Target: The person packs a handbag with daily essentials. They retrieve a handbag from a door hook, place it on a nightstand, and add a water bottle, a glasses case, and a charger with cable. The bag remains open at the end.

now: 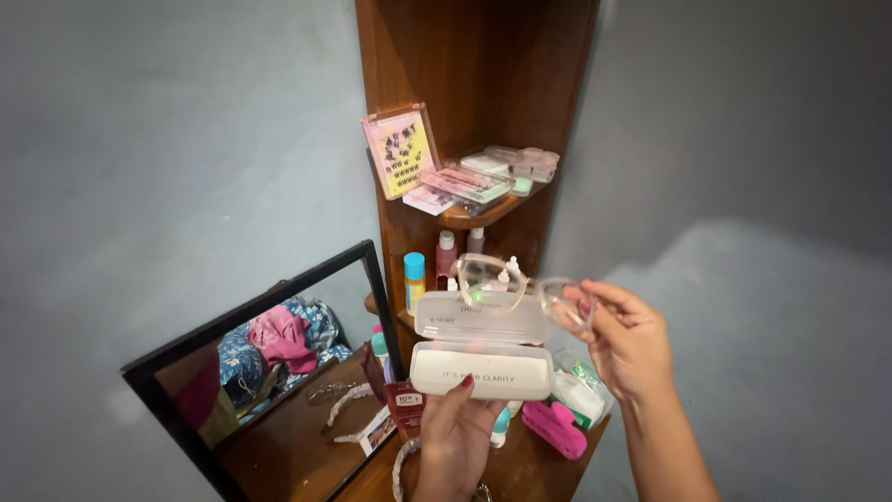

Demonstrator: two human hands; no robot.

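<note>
The head camera looks down at a wooden corner shelf unit (483, 65) set against grey walls. The left hand (455, 432) reaches up from below and grasps a white glasses case (481, 369) by its lower half, fingers wrapped under it and one red-nailed fingertip on its front. The case stands open, its clear lid (481, 318) tilted up and back. The right hand (627, 339) pinches a pair of clear-framed glasses (525, 288) at the end near the right lens, holding them just above the open lid; the far lens hangs over the lid's left part, and whether it touches the lid cannot be told.

On the upper shelf a pink and yellow card of lashes (401, 149) leans upright, with flat lash trays (469, 184) and small clear boxes (525, 160) beside it. On the middle shelf, behind the case, stand small bottles, one with a blue cap (414, 279). On the bottom ledge a pink case (555, 428) lies below the right hand, next to a white packet (578, 395). To the left a black-framed mirror (269, 372) leans against the shelf unit, reflecting a pile of clothes (279, 339).
</note>
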